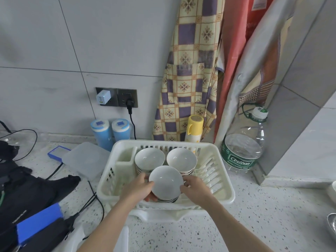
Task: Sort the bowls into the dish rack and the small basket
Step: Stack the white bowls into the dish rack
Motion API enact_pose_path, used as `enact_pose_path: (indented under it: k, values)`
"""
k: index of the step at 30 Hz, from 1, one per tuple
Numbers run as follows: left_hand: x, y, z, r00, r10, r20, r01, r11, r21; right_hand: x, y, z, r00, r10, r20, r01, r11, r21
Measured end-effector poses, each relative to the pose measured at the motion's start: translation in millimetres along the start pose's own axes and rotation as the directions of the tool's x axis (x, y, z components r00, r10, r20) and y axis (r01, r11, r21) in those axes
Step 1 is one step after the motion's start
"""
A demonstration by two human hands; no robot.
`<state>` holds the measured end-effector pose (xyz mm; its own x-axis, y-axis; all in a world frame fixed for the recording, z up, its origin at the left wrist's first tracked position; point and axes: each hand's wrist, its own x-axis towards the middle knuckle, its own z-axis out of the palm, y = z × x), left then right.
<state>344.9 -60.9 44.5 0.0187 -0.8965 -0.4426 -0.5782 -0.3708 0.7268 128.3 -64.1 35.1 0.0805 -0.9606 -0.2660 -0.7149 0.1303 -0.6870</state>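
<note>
Speckled desk (263, 224) carries a white plastic dish rack (225, 190), long axis running away from the person toward the tiled wall. No small basket in view that I can identify.

Inside the rack: two bowl stacks at the back, left stack (149, 158) and right stack (181, 159), side by side, rims up. Cutlery compartment (124, 160) sits at the rack's back left, just beside the left stack.

Near stack (166, 181) is at the front middle of the rack, rims up, dark-banded bowls showing under the top white one. Cannot tell whether it rests on the rack floor or is held just above it.

Left hand (139, 187) grips the stack's left side, fingers (151, 196) curled under the lower bowls, thumb at the rim. Right hand (195, 188) holds the right side, fingers curled against the rim and wall. Stack lies directly between the two hands, both touching it, neither clearly nearer.

Judgement: a two-hand carry or set-down of this stack; the move turns on keeping both sides level, since a tilt toward either hand could slide the top bowl. Free rack floor lies to the right of the stack, near the slotted plate section (209, 171).
</note>
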Motion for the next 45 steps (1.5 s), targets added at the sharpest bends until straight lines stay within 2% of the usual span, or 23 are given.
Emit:
enact_pose_path:
  k: [5, 9, 19, 26, 30, 35, 45]
  values:
    - [-0.3, 2.4, -0.3, 1.0, -0.027, -0.01, 0.027, 1.0, 0.005, 0.2, 3.0, 2.8, 1.0, -0.002, -0.03, 0.003, 1.0, 0.022]
    - [-2.3, 2.4, 0.2, 0.995, -0.036, -0.093, 0.048, 0.991, 0.127, 1.0, 3.7, 3.8, 0.999, -0.002, -0.032, 0.003, 1.0, 0.031]
    - [0.6, 3.0, 3.3, 0.99, -0.078, -0.12, 0.097, 0.983, 0.155, 6.0, 3.1, 5.8, 0.999, 0.038, -0.027, -0.038, 0.999, -0.022]
    - [6.3, 0.5, 6.4, 0.986, -0.039, -0.16, 0.077, 0.967, 0.244, 3.6, 2.5, 5.8, 1.0, 0.009, -0.027, -0.011, 0.998, -0.057]
    - [12.3, -5.0, 8.9, 0.973, -0.017, -0.229, 0.086, 0.951, 0.297, 1.4, 1.9, 5.0, 0.999, -0.001, -0.051, -0.001, 0.999, -0.04]
    - [19.7, -7.5, 10.6, 0.971, -0.018, -0.238, 0.101, 0.935, 0.341, 0.9, 1.7, 4.6, 0.996, 0.028, -0.088, -0.027, 0.999, 0.017]
    - [23.8, -10.1, 11.5, 0.968, 0.031, -0.25, 0.072, 0.917, 0.393, 0.5, 3.9, 1.6, 0.998, 0.009, -0.059, -0.006, 0.999, 0.052]
